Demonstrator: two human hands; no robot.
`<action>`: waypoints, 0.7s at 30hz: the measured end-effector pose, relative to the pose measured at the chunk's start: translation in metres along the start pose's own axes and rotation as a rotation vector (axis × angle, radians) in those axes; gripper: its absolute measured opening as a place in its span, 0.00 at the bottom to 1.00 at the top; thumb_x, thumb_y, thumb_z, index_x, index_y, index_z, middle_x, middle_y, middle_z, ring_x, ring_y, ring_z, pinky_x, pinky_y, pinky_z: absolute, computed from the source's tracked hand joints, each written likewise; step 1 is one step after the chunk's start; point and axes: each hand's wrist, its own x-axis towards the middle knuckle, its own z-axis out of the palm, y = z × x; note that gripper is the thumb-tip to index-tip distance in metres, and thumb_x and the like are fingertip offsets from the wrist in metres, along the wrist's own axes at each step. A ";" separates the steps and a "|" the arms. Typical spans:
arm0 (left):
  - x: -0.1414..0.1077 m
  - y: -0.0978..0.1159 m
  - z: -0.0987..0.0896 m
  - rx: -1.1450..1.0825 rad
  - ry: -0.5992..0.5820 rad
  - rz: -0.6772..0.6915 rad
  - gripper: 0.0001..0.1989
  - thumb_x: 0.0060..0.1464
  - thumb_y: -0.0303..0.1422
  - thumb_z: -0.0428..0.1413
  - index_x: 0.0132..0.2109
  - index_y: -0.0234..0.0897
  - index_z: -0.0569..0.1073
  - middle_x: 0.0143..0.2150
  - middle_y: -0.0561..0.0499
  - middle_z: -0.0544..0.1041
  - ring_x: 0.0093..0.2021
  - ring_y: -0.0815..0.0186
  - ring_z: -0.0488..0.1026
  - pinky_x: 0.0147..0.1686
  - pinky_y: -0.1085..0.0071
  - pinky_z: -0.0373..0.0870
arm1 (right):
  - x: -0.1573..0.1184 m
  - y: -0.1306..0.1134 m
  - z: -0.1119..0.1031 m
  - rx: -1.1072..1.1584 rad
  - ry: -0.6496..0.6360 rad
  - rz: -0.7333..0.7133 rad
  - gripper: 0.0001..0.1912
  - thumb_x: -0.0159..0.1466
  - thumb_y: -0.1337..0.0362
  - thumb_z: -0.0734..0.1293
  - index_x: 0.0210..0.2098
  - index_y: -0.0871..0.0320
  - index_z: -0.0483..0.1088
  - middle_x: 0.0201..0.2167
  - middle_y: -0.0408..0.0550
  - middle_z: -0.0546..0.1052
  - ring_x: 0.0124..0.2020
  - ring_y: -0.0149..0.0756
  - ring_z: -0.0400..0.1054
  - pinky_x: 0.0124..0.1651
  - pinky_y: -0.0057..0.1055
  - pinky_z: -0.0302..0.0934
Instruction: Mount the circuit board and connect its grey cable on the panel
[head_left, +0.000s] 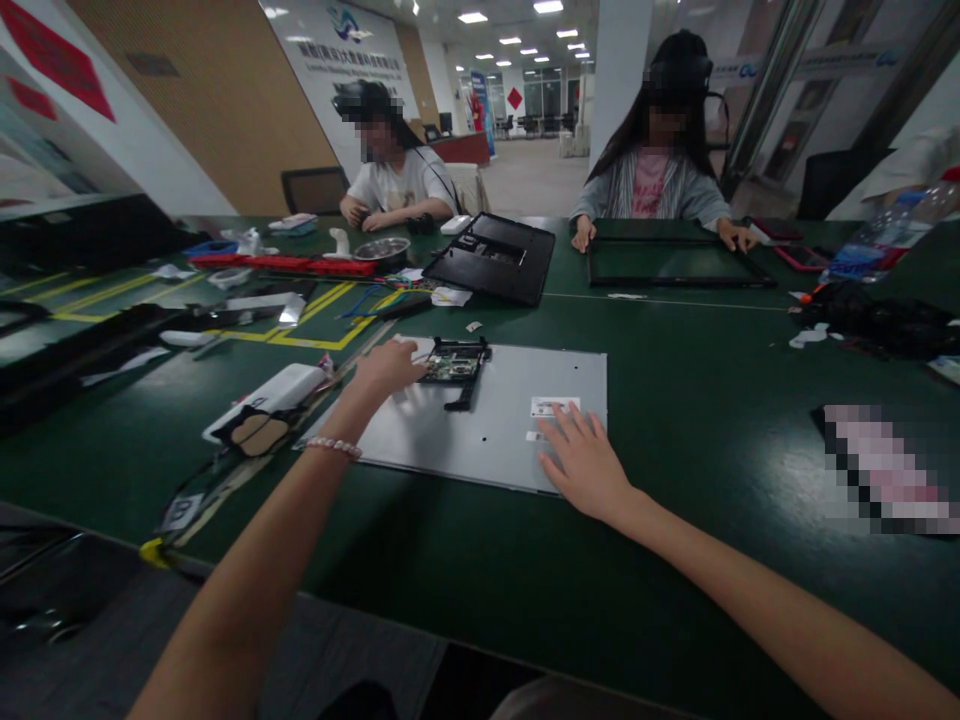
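A flat grey metal panel (510, 445) lies on the green table in front of me. Near its far edge sits a small green circuit board (450, 368) in a black plastic bracket (463, 395). At the board's left side is my left hand (386, 370), its fingers parted and reaching to the edge; whether they touch it I cannot tell. My right hand (589, 468) rests on the panel's right part, palm down with fingers spread, beside a white label (555, 406).
A white battery-like pack (274, 400) with wires lies left of the panel. Beyond are a black plastic cover (495, 258), a metal bowl (381, 250) and loose wires. Two people sit opposite; one holds a black frame (679, 282). A phone-like object (885, 470) lies right.
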 end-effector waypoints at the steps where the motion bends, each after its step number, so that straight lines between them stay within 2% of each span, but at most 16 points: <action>1: -0.003 -0.010 0.000 0.051 -0.059 -0.012 0.25 0.47 0.37 0.59 0.54 0.36 0.74 0.53 0.37 0.76 0.51 0.47 0.73 0.48 0.57 0.70 | 0.000 0.000 0.000 0.001 -0.002 -0.002 0.30 0.71 0.52 0.51 0.68 0.58 0.55 0.72 0.56 0.50 0.72 0.51 0.38 0.69 0.52 0.34; 3: -0.008 -0.027 0.002 0.114 -0.157 -0.011 0.26 0.47 0.37 0.58 0.54 0.36 0.74 0.50 0.38 0.78 0.46 0.49 0.76 0.43 0.61 0.72 | 0.001 0.000 0.000 0.002 -0.007 -0.003 0.30 0.71 0.52 0.51 0.68 0.57 0.55 0.72 0.55 0.50 0.72 0.51 0.37 0.69 0.52 0.34; 5: -0.012 -0.039 0.006 0.118 -0.194 0.010 0.24 0.47 0.36 0.57 0.54 0.37 0.75 0.47 0.41 0.79 0.44 0.52 0.76 0.42 0.64 0.72 | 0.001 0.000 0.000 0.000 -0.013 0.002 0.30 0.71 0.52 0.51 0.68 0.57 0.55 0.72 0.55 0.50 0.72 0.50 0.37 0.70 0.52 0.34; 8: -0.016 -0.048 0.011 0.144 -0.162 0.037 0.18 0.51 0.34 0.53 0.48 0.38 0.78 0.45 0.43 0.80 0.45 0.54 0.76 0.44 0.65 0.71 | 0.001 0.000 0.000 0.003 -0.011 0.007 0.30 0.71 0.52 0.51 0.69 0.56 0.54 0.72 0.54 0.50 0.72 0.50 0.36 0.70 0.51 0.34; 11: -0.014 -0.046 0.008 0.165 -0.063 0.044 0.16 0.54 0.30 0.49 0.41 0.35 0.81 0.43 0.41 0.81 0.45 0.53 0.76 0.46 0.64 0.70 | 0.000 0.000 0.000 0.006 -0.008 0.006 0.30 0.71 0.52 0.51 0.69 0.56 0.54 0.72 0.54 0.50 0.72 0.50 0.36 0.70 0.51 0.34; 14: -0.007 -0.033 -0.004 0.134 0.101 0.056 0.19 0.57 0.28 0.46 0.48 0.31 0.79 0.47 0.38 0.79 0.47 0.52 0.75 0.49 0.60 0.69 | 0.001 0.000 0.000 0.002 -0.010 0.002 0.30 0.71 0.52 0.50 0.68 0.57 0.55 0.72 0.54 0.50 0.72 0.50 0.37 0.70 0.52 0.34; 16: 0.003 -0.016 -0.012 0.103 0.203 0.065 0.21 0.60 0.28 0.43 0.52 0.30 0.77 0.49 0.37 0.78 0.48 0.51 0.75 0.50 0.57 0.68 | 0.001 0.000 0.000 -0.008 -0.008 0.003 0.30 0.71 0.52 0.51 0.68 0.57 0.55 0.72 0.55 0.50 0.72 0.50 0.37 0.70 0.52 0.34; 19: 0.024 0.017 -0.013 0.035 0.275 0.089 0.21 0.62 0.29 0.42 0.53 0.31 0.77 0.48 0.36 0.79 0.48 0.51 0.75 0.50 0.57 0.68 | 0.001 0.000 0.002 -0.017 -0.009 0.009 0.30 0.71 0.52 0.51 0.68 0.57 0.55 0.72 0.55 0.50 0.72 0.51 0.37 0.69 0.52 0.34; 21: 0.039 0.037 -0.005 0.024 0.258 0.101 0.21 0.62 0.28 0.43 0.53 0.31 0.76 0.50 0.37 0.78 0.49 0.52 0.75 0.51 0.60 0.67 | 0.000 0.000 0.003 -0.016 -0.009 0.006 0.30 0.71 0.52 0.51 0.69 0.57 0.55 0.72 0.55 0.49 0.72 0.50 0.36 0.69 0.52 0.34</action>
